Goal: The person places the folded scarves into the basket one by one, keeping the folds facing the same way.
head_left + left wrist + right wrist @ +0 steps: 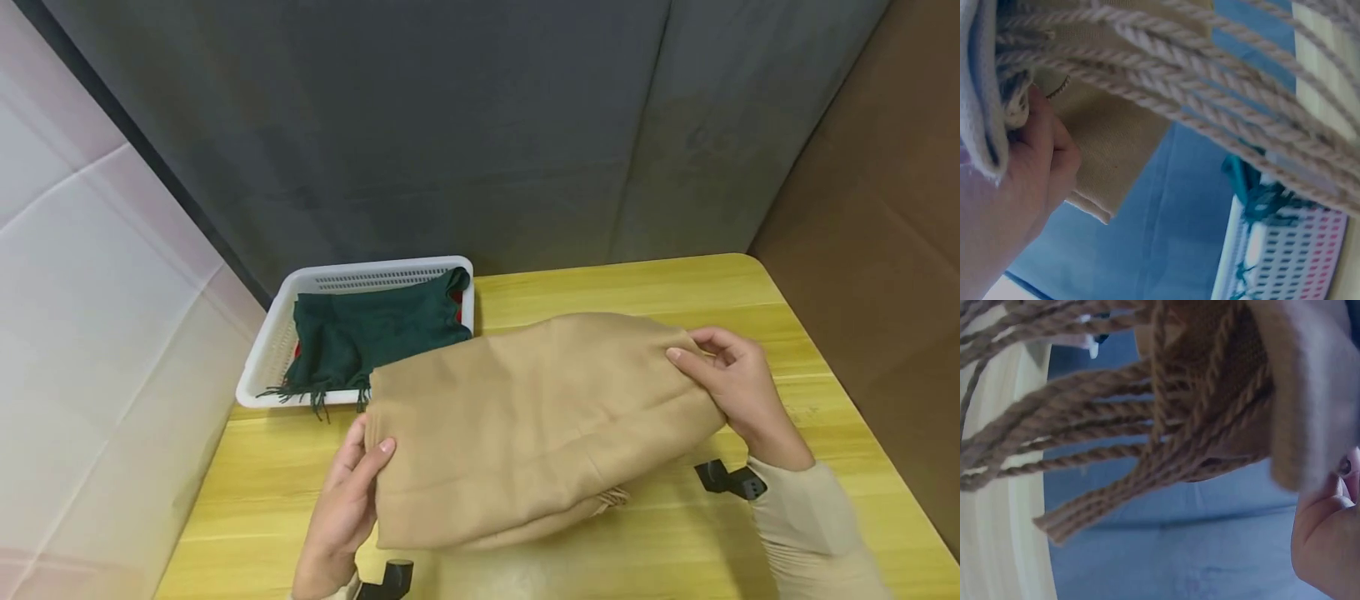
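A folded tan scarf [540, 425] is held up over the table, stretched between both hands. My left hand [341, 504] pinches its left end, thumb on top and fingers beneath. At the opposite end, my right hand [738, 392] grips the edge between thumb and fingers. Twisted fringe [1210, 94] hangs from the scarf in the left wrist view, and more fringe [1116, 419] dangles in the right wrist view. The scarf hides part of the table below it. Behind its left corner, a dark green fringed scarf [367, 329] lies folded in a basket.
The white plastic basket [360, 268] stands at the table's back left; bits of red show under the green scarf. The yellow wood-grain table [750, 308] meets a grey cloth wall [450, 125] behind. A white panel [90, 292] is at left, a brown one [885, 208] at right.
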`<state>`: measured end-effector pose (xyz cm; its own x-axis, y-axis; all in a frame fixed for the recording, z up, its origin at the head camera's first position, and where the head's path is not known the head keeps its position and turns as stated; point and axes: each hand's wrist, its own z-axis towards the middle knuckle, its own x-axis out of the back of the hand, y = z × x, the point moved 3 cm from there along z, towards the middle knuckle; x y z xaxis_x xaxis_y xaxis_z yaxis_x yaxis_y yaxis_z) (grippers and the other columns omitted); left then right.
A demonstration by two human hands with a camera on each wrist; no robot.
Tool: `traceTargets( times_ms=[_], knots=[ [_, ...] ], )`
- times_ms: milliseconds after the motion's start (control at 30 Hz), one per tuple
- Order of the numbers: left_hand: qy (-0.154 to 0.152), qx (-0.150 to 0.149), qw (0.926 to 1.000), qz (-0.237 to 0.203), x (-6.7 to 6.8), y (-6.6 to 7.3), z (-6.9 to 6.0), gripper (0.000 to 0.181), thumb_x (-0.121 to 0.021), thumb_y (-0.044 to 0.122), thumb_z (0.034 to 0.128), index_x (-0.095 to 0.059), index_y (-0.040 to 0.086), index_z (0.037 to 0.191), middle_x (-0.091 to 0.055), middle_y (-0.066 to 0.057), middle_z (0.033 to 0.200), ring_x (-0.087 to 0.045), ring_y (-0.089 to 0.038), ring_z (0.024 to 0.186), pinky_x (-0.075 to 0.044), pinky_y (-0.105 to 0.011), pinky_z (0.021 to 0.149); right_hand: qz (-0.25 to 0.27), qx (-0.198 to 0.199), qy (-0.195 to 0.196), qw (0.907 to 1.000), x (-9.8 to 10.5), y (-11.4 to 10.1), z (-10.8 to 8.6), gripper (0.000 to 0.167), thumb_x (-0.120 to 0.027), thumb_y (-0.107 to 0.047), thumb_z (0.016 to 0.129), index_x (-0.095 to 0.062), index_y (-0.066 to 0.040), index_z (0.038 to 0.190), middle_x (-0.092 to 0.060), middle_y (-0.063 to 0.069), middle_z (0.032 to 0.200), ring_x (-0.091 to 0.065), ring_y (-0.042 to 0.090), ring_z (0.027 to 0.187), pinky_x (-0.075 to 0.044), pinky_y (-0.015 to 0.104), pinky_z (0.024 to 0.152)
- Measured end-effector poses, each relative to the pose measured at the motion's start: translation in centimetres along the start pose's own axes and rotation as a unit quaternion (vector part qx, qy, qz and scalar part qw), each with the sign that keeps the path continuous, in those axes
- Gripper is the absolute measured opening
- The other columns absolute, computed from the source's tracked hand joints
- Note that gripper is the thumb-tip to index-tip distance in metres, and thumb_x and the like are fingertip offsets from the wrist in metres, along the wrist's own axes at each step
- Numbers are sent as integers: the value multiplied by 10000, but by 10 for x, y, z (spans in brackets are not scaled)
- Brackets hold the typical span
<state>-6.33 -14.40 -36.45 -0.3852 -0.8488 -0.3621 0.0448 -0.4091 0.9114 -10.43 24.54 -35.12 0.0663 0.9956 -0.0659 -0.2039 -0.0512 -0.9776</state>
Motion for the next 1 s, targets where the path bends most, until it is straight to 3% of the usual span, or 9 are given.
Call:
traceTargets(
  times_ms=[200, 433, 667, 867, 1000],
  knots=[
    [105, -270, 9995, 161, 9, 14, 5, 324, -297, -33, 941, -382, 88, 1228, -523, -43, 998, -600, -143, 821, -502, -265, 652, 141, 71, -137, 9998, -20, -2, 16, 123, -619, 33, 789, -649, -64, 859, -623, 8, 824, -589, 114, 600, -480, 232, 516],
    [336, -223, 9980, 480, 21, 29, 14, 309, -316, -25, 940, -416, 102, 1203, -541, -36, 955, -611, -133, 777, -506, -261, 629, 439, 307, -466, 9975, -41, -1, 33, 125, -609, 40, 793, -648, -70, 838, -619, 8, 786, -575, 110, 601, -476, 224, 524],
    [494, -62, 9929, 1082, 32, 42, 26, 266, -364, -3, 935, -450, 126, 1151, -554, -16, 940, -604, -118, 782, -501, -253, 638, 837, -118, -643, 9943, -58, 9, 50, 87, -601, -16, 821, -643, -91, 836, -585, 31, 703, -558, 126, 580, -469, 231, 495],
    [98, 190, 9980, 587, 48, 55, 43, 279, -320, -2, 947, -433, 135, 1163, -582, -14, 934, -614, -124, 774, -505, -255, 621, 923, -402, -670, 9927, -74, 15, 65, 74, -612, -42, 820, -636, -108, 842, -573, 23, 706, -551, 112, 592, -461, 212, 501],
    [107, 510, 9986, 61, 64, 64, 54, 297, -288, 13, 956, -407, 153, 1189, -599, -17, 906, -616, -127, 751, -503, -255, 602, 966, -445, -666, 9921, -84, 14, 75, 64, -629, -53, 809, -627, -105, 845, -568, 22, 720, -553, 110, 603, -464, 209, 514]
  ],
)
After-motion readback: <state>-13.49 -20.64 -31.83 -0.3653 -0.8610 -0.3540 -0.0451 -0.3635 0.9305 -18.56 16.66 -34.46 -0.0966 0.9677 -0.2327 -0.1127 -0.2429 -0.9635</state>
